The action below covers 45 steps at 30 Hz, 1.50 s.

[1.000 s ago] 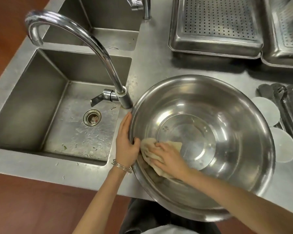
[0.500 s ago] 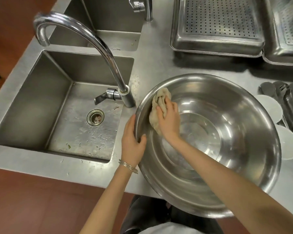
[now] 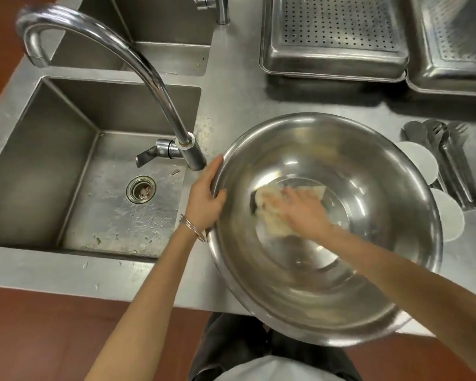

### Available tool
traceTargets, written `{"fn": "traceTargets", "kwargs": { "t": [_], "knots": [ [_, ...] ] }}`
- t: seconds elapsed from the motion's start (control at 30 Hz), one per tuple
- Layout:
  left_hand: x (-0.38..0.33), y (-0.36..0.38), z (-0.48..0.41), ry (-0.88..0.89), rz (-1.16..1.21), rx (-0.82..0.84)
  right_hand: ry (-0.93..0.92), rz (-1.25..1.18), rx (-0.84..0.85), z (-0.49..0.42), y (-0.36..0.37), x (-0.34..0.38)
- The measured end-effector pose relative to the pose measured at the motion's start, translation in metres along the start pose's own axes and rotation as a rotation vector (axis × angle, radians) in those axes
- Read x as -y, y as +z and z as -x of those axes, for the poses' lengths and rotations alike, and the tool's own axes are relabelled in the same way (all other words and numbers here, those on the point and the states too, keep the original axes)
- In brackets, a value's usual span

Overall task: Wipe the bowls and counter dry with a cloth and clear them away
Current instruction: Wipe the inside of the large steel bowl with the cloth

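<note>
A large steel bowl sits on the steel counter, its near side hanging past the counter's front edge. My left hand grips the bowl's left rim, thumb inside. A beige cloth lies on the bowl's flat bottom, and my right hand presses flat on it, blurred by motion. Part of the cloth is hidden under that hand.
A sink with a tall curved tap lies to the left, a second basin behind it. Two perforated steel trays stand at the back right. White round lids and steel utensils lie right of the bowl.
My right hand has swept the cloth from the bowl's near-left wall up its left wall and now down onto the bottom. My left hand stayed on the left rim.
</note>
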<state>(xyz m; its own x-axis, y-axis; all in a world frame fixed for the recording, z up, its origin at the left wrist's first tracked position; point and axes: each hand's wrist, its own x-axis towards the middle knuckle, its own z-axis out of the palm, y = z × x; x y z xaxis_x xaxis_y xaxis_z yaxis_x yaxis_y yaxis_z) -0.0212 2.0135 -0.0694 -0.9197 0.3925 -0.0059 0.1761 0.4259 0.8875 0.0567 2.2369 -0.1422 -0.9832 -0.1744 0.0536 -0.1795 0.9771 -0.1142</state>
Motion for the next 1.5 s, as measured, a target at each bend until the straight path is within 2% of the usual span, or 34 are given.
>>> {"fn": "traceTargets", "kwargs": {
  "t": [0.07, 0.13, 0.2, 0.27, 0.3, 0.37, 0.43, 0.5, 0.57, 0.63, 0.7, 0.73, 0.77, 0.83, 0.9, 0.97, 1.07, 1.17, 1.23, 1.3, 1.4, 1.43, 1.5],
  "knots": [
    [-0.001, -0.006, -0.016, 0.045, -0.062, 0.073, 0.37, -0.053, -0.102, -0.025, -0.012, -0.011],
    [-0.003, -0.011, -0.016, 0.001, -0.115, 0.077, 0.603, -0.133, -0.065, -0.039, -0.013, -0.001],
    [-0.008, -0.011, 0.012, -0.129, -0.085, -0.012, 0.646, -0.087, 0.013, -0.042, -0.005, 0.016],
    [-0.013, 0.004, 0.057, -0.157, -0.007, -0.104, 0.639, -0.134, 0.038, -0.04, 0.0, 0.027],
    [-0.014, 0.015, 0.078, -0.155, 0.025, -0.152, 0.631, -0.24, 0.043, -0.038, 0.0, 0.03],
    [-0.014, 0.032, 0.096, -0.19, 0.071, -0.284, 0.496, -0.53, 0.073, -0.026, -0.006, 0.052],
    [-0.013, 0.039, 0.09, -0.207, 0.086, -0.372, 0.35, -0.78, 0.194, -0.002, -0.019, 0.089],
    [-0.013, 0.038, 0.08, -0.197, 0.122, -0.393, 0.319, -0.876, 0.306, 0.025, -0.033, 0.11],
    [-0.009, 0.034, 0.071, -0.195, 0.147, -0.375, 0.215, -0.827, 0.42, 0.05, -0.047, 0.099],
    [-0.006, 0.029, 0.063, -0.188, 0.151, -0.345, 0.041, -0.709, 0.635, 0.074, -0.066, 0.063],
    [-0.004, 0.026, 0.055, -0.18, 0.154, -0.315, -0.111, -0.426, 0.808, 0.09, -0.078, 0.022],
    [-0.003, 0.025, 0.052, -0.179, 0.152, -0.302, -0.143, -0.277, 0.818, 0.094, -0.077, 0.002],
    [-0.003, 0.024, 0.049, -0.175, 0.149, -0.292, -0.143, -0.127, 0.797, 0.094, -0.075, -0.016],
    [-0.003, 0.022, 0.045, -0.161, 0.141, -0.284, -0.017, 0.053, 0.653, 0.084, -0.065, -0.035],
    [-0.004, 0.023, 0.043, -0.162, 0.143, -0.277, 0.248, -0.11, 0.471, 0.067, -0.056, -0.021],
    [-0.006, 0.023, 0.042, -0.172, 0.146, -0.277, 0.38, -0.379, 0.396, 0.051, -0.047, 0.019],
    [-0.006, 0.02, 0.04, -0.167, 0.147, -0.281, 0.283, -0.634, 0.597, 0.044, -0.044, 0.073],
    [-0.006, 0.016, 0.033, -0.165, 0.138, -0.275, 0.281, -0.844, 0.758, 0.049, -0.076, 0.072],
    [-0.008, 0.015, 0.032, -0.169, 0.115, -0.267, 0.232, -0.796, 0.782, 0.061, -0.107, 0.066],
    [-0.012, 0.015, 0.031, -0.161, 0.046, -0.266, 0.17, -0.603, 0.603, 0.076, -0.134, 0.072],
    [-0.014, 0.014, 0.037, -0.055, -0.152, -0.247, 0.18, -0.335, 0.144, 0.095, -0.151, 0.109],
    [-0.015, 0.012, 0.043, 0.018, -0.23, -0.238, 0.18, -0.293, 0.069, 0.1, -0.152, 0.122],
    [-0.021, 0.012, 0.065, 0.162, -0.384, -0.203, 0.178, -0.184, 0.027, 0.111, -0.149, 0.136]
  ]
}}
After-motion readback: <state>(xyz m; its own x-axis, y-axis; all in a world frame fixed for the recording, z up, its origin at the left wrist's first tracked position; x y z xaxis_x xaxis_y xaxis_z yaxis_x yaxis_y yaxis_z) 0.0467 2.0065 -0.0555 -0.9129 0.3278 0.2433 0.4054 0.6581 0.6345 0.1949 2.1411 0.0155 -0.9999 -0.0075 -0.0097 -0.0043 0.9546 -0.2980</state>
